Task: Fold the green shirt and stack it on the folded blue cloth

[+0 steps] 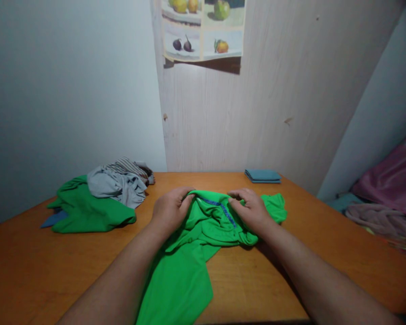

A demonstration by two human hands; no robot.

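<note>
A bright green shirt [186, 280] lies crumpled on the table in front of me, with a blue patterned strip [228, 214] along the inside of its neck. My left hand [172, 205] grips the upper left edge of the cloth between thumb and fingers. On the other side, my right hand [248, 207] pinches the fabric near the right end of that strip. Between the two hands the upper edge is raised and slightly stretched. One long part of the shirt hangs toward the table's front edge, partly behind my left forearm. Some fingertips are hidden in the folds.
To the left is a heap with another green cloth [94, 212], a grey garment [118, 183] and a striped one [130, 167]. A folded blue-grey cloth [263, 176] lies at the back right of the wooden table [325, 239]. Purple fabric [392, 174] sits beyond the right edge.
</note>
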